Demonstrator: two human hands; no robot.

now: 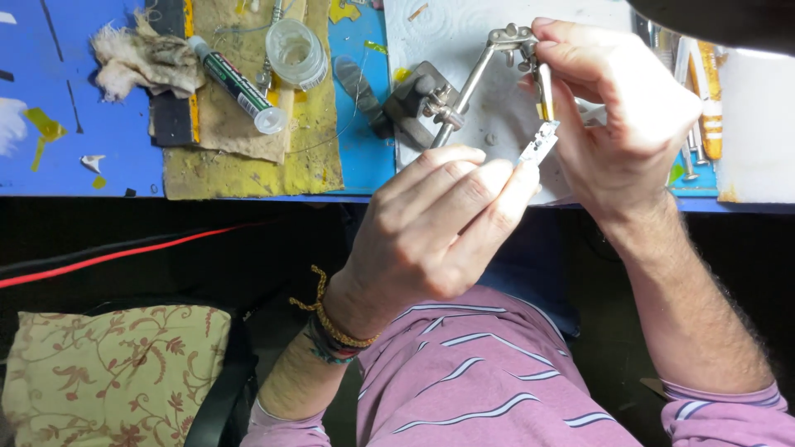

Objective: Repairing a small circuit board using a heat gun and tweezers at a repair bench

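My left hand pinches a small silver circuit strip between thumb and fingertips, just over the front edge of the blue workbench. My right hand grips the clip at the end of a metal helping-hand arm, and the clip's jaws meet the strip's top end. The arm rises from a dark metal base that stands on a white mat.
A green-and-white tube, a clear plastic lid and a dirty rag lie on a stained brown cloth at the left. Tools lie at the right edge. A red cable and a floral cushion are below the bench.
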